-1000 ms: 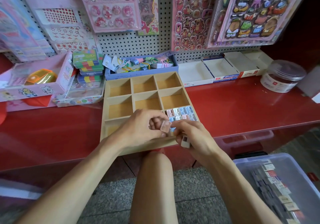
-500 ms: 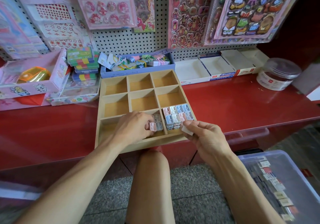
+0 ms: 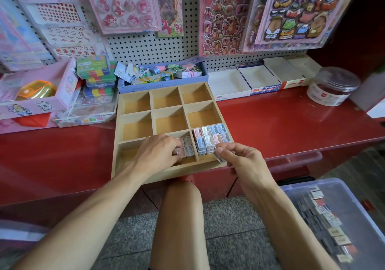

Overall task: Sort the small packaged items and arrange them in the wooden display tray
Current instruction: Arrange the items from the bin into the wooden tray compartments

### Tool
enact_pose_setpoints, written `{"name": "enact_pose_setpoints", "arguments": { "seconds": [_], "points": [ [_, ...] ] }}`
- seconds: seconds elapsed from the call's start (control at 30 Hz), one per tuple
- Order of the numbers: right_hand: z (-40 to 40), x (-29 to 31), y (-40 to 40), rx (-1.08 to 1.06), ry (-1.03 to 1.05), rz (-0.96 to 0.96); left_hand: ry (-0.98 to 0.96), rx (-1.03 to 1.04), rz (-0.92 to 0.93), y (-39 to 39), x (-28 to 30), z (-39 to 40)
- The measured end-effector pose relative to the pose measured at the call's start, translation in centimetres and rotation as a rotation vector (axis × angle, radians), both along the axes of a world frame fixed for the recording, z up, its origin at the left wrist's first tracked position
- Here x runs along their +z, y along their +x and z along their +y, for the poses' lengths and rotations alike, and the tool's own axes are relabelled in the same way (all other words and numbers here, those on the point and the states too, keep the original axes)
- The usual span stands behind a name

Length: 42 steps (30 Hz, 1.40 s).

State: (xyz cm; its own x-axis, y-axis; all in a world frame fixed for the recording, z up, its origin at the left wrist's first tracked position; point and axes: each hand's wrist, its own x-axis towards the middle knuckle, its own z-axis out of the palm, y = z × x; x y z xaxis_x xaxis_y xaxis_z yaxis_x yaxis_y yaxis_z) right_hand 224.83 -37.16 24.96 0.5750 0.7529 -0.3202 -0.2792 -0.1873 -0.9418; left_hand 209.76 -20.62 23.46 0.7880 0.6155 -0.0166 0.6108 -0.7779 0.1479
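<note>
The left hand covers most of the near-middle compartment of the pale wooden nine-compartment display tray, so only four small clear-cased pink and grey packaged items show past its knuckles at 3 o'clock. Its fingertips are curled down among them and touch the near pink one; whether they actually pinch it cannot be told, since the fingers hide the contact. The right hand, at 3 o'clock of the left, has thumb and forefinger closed together on a small whitish packaged piece, half hidden under the fingers and too blurred to read. It hovers over the tray's near right corner, touching the packed block of pink, white and blue boxed items that fills the near-right compartment. The other compartments show bare wood. The tray's near edge overhangs the glossy red shelf. At 5 o'clock a clear plastic bin of more small packets is cut off by the frame's edge.
</note>
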Motion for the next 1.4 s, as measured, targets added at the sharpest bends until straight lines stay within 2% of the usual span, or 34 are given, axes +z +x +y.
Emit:
{"name": "enact_pose_setpoints", "arguments": {
  "seconds": [0.13,0.3,0.4,0.5,0.6,0.83,1.07,1.4],
  "points": [
    [0.3,0.2,-0.2,-0.003,-0.012,0.037,-0.069,0.034,-0.120,-0.2,1.0,-0.6],
    [1.2,0.2,-0.9,0.012,-0.028,-0.005,-0.354,0.001,-0.398,-0.2,3.2,-2.5],
    [1.9,0.5,-1.6,0.038,-0.048,-0.084,-0.419,-0.053,-0.438,-0.1,4.2,-3.3],
    [2.6,0.9,-2.1,0.050,-0.056,-0.120,-0.380,-0.072,-0.449,0.2,4.7,-3.5],
    [3.3,0.9,-2.5,0.053,-0.077,-0.192,-0.259,-0.080,-0.415,0.1,4.8,-3.5],
    [3.1,1.1,-2.7,0.128,-0.089,-0.277,-0.215,0.015,-0.320,-0.9,4.7,-3.3],
    [0.4,1.1,1.3,-0.065,-0.075,-0.312,-0.094,0.136,-0.065,-2.0,2.8,-0.8],
    [-0.8,-0.3,4.0,-0.236,-0.059,-0.231,0.141,0.015,0.087,-1.2,0.2,-0.1]
  ]
}}
